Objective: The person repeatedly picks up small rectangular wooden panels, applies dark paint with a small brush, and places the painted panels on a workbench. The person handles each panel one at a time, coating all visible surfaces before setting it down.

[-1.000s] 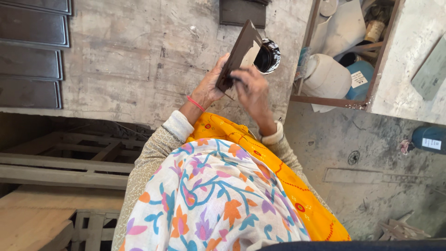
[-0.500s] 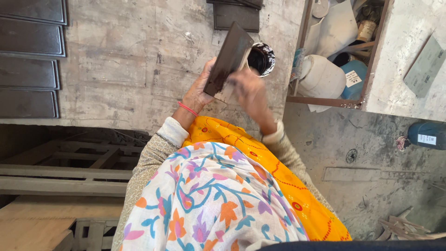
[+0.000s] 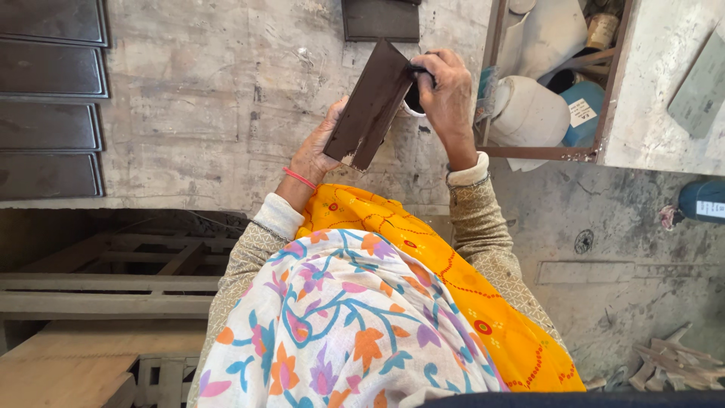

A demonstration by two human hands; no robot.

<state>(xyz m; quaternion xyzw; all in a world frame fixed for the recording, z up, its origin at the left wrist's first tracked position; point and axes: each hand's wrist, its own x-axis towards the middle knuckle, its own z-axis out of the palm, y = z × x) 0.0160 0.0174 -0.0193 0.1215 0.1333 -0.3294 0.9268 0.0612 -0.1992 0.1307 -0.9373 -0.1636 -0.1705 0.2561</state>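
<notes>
A white label (image 3: 582,112) sits on a blue container (image 3: 585,113) in the open crate; another white label (image 3: 710,208) marks the dark blue-green can (image 3: 702,201) on the floor.

Bare surface (image 3: 219,106) lies open from nine to eleven o'clock of the hands. A crate (image 3: 555,151) of containers crowds three o'clock; dark panels (image 3: 49,98) line the far nine o'clock edge.

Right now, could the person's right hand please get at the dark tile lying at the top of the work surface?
Probably yes: the right hand is just beside the dark tile, with nothing between, though it is busy at the held panel.
</notes>
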